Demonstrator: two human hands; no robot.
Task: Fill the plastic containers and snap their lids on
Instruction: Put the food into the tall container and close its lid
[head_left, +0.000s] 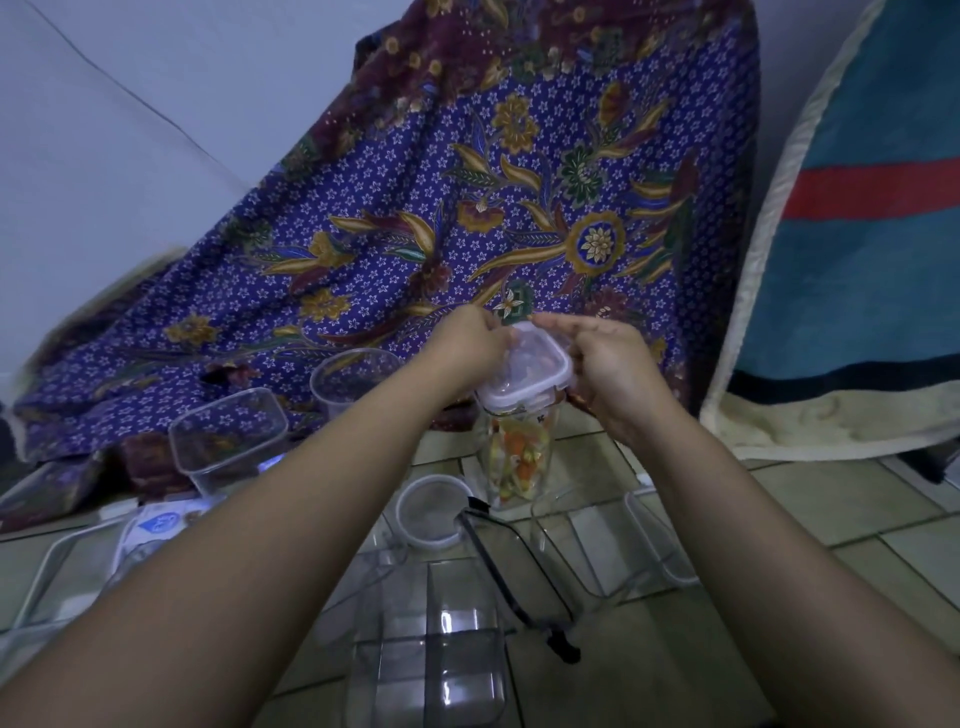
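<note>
A tall clear container (519, 457) holding orange and yellow pieces stands on the tiled floor at the centre. A square clear lid with a pale rim (527, 371) sits on its top. My left hand (467, 345) grips the lid's left and far edge. My right hand (608, 364) holds the lid's right side, fingers curled over the far corner. Whether the lid's clips are latched I cannot tell.
Empty clear tubs stand around: a rectangular one (228, 439) at left, a round one (353, 382) behind it, a small round tub (431, 512), a large box (426, 644) in front and loose lids (613, 545). A patterned blue cloth (467, 208) hangs behind, a teal towel (857, 260) at right.
</note>
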